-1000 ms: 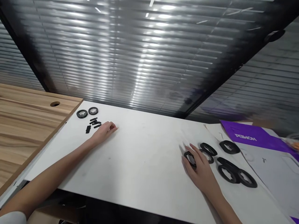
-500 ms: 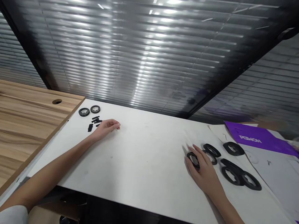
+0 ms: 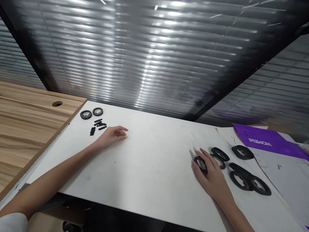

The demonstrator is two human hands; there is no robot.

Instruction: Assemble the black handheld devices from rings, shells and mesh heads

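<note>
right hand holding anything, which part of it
The right hand seems to grip a black ring by its rim, with the fingers over it.

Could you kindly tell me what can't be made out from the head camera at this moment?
- Right hand: its fingers cover part of the black ring, so grip or mere touch is unclear.
- Small black pieces: too small to show their exact shapes.
- Purple sheet: its far end is cut off by the right edge.

Bright light reflected as white streaks of glare across the slatted blinds point(image 3: 145, 54), even pale light on the white counter point(image 3: 154, 161), faint soft shadow beside the right hand point(image 3: 212, 182), edges bent by wide-angle distortion, far-right background blurred
</note>
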